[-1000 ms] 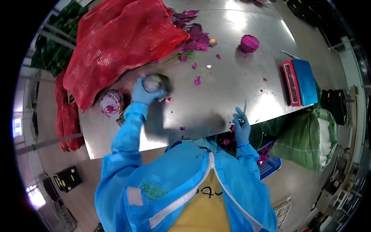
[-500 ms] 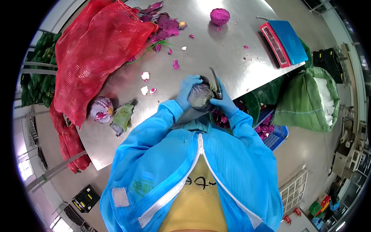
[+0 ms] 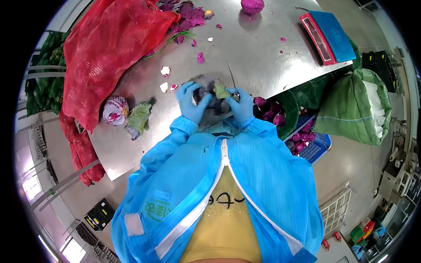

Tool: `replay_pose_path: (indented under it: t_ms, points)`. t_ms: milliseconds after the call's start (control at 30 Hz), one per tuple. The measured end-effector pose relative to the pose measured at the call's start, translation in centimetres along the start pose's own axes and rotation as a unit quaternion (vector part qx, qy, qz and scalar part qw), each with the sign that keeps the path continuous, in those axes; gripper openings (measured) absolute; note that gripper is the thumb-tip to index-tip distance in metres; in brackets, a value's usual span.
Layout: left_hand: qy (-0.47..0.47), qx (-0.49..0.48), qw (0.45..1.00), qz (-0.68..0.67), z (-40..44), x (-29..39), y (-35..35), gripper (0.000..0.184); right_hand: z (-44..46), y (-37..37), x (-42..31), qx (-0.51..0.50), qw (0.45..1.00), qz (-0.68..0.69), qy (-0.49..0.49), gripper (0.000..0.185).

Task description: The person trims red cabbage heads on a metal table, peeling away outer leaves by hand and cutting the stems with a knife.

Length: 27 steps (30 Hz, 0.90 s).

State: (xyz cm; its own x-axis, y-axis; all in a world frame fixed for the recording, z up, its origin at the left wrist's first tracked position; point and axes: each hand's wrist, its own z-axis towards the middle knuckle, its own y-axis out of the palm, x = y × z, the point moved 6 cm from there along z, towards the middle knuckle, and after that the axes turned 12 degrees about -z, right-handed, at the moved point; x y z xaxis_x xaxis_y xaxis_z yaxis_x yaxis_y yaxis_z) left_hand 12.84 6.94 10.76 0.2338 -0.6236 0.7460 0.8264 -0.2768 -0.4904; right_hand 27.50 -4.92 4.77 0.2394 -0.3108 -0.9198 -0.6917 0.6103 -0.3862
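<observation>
My left hand [image 3: 191,103], in a blue glove, is wrapped round the left side of a dark purple cabbage [image 3: 212,94] at the table's near edge. In my right hand [image 3: 241,105] is a knife [image 3: 231,75] with its thin blade pointing up and away. The fingers of that hand also touch a greenish outer leaf on the cabbage's right side. To the left lie a purple-and-white cabbage [image 3: 115,110] and a loose green leaf [image 3: 140,116]. A trimmed purple cabbage [image 3: 252,4] sits at the far side.
A red mesh sack [image 3: 114,52] covers the table's left side. A blue-and-red box-like device [image 3: 329,37] stands at the right edge. Beyond my right arm are a green sack [image 3: 351,109] and a blue crate [image 3: 318,149] holding purple pieces. Leaf scraps dot the metal table [image 3: 245,48].
The cabbage came from the left to in front of me, where my right hand with the knife joined it. Since the middle frame it has turned, and a greenish leaf now shows beside the knife hand.
</observation>
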Motion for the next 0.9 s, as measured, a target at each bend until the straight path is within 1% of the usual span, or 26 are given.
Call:
replay_pose_path:
  t_ms: [33,100,133,167,200,233,267,300,333,367,400,433,467,500,533,567,633,667,700,733,767,800,833,867,900]
  points:
    - [0.0,-0.001,1.0,0.0,0.6,0.1,0.2,0.043,0.3,-0.6,-1.5,0.0,1.0,0.0,0.001,0.023]
    - [0.033,-0.19,0.981,0.031,1.7,0.0,3.1,0.056,0.3,-1.2,-4.5,-0.033,0.995,-0.084,-0.053,0.022]
    - [0.033,-0.194,0.98,0.03,2.8,0.7,2.9,0.056,0.0,-1.3,-4.2,-0.032,0.995,-0.084,-0.05,0.022]
    - [0.002,-0.264,0.958,0.114,3.8,0.8,3.3,0.06,-0.1,-1.7,-4.2,-0.019,0.996,-0.059,-0.069,0.021]
    - [-0.028,-0.329,0.923,0.196,4.6,0.3,3.9,0.066,0.1,-2.2,-4.1,-0.005,0.995,-0.035,-0.089,0.02]
    - [-0.041,-0.39,0.895,0.211,4.6,-1.0,5.0,0.076,0.3,-3.2,-3.2,0.009,0.998,0.014,-0.059,0.021]
    - [-0.041,-0.393,0.895,0.208,4.9,-1.0,4.9,0.076,0.5,-4.5,-1.8,0.021,0.997,0.063,-0.025,0.022]
    - [-0.053,-0.39,0.899,0.191,5.1,-1.0,4.6,0.079,1.4,-5.9,3.8,0.044,0.982,0.141,0.12,0.028]
    - [-0.065,-0.386,0.903,0.176,5.3,-1.1,4.2,0.082,1.6,-7.7,7.2,0.095,0.978,0.1,0.153,0.037]
    - [-0.084,-0.355,0.915,0.173,4.8,-2.6,4.0,0.087,0.7,-9.4,8.6,0.15,0.973,0.089,0.153,0.045]
    - [-0.08,-0.351,0.917,0.173,5.0,-3.1,3.8,0.087,-0.1,-10.9,10.6,0.147,0.969,0.121,0.159,0.048]
    - [-0.105,-0.351,0.915,0.166,4.8,-3.8,3.3,0.089,-1.2,-12.3,14.3,0.181,0.96,0.099,0.191,0.048]
    - [-0.133,-0.358,0.91,0.16,4.2,-4.3,2.9,0.091,-2.6,-13.9,11.9,0.164,0.961,0.087,0.206,0.048]
    - [-0.156,-0.37,0.898,0.178,4.2,-4.4,2.9,0.098,-3.7,-14.4,12.6,0.13,0.963,0.106,0.213,0.052]
    - [-0.157,-0.372,0.897,0.18,4.2,-4.0,2.7,0.098,-4.2,-15.1,13.4,0.098,0.964,0.123,0.215,0.055]
    - [-0.158,-0.374,0.898,0.172,4.3,-3.4,2.6,0.101,-4.7,-15.6,14.9,0.098,0.964,0.124,0.215,0.055]
    - [-0.16,-0.377,0.897,0.165,4.0,-3.1,2.5,0.103,-5.6,-16.5,15.8,0.15,0.967,-0.079,0.192,0.053]
    - [-0.164,-0.375,0.899,0.156,3.7,-3.4,2.6,0.104,-6.0,-16.8,16.4,0.151,0.966,-0.079,0.192,0.053]
    - [-0.169,-0.373,0.901,0.146,3.4,-3.7,2.7,0.106,-6.2,-17.4,13.8,0.189,0.939,-0.193,0.214,0.049]
    - [-0.169,-0.373,0.9,0.147,3.1,-3.9,2.7,0.106,-6.3,-17.3,11.8,0.222,0.896,-0.305,0.233,0.045]
    - [-0.179,-0.361,0.905,0.139,2.8,-4.1,2.6,0.106,-6.0,-16.2,10.7,0.252,0.918,-0.267,0.148,0.034]
    - [-0.189,-0.348,0.909,0.131,2.5,-4.3,2.5,0.106,-5.3,-14.6,10.3,0.209,0.942,-0.231,0.127,0.027]
    - [-0.19,-0.349,0.908,0.132,2.1,-4.5,2.4,0.106,-4.5,-12.6,8.1,0.167,0.962,-0.2,0.085,0.023]
    - [-0.212,-0.332,0.915,0.088,1.6,-4.6,2.4,0.106,-4.0,-10.5,5.5,0.104,0.972,-0.192,0.087,0.024]
    - [-0.233,-0.314,0.919,0.043,1.3,-4.7,2.3,0.107,-4.0,-7.5,4.5,-0.03,0.983,-0.02,0.182,0.027]
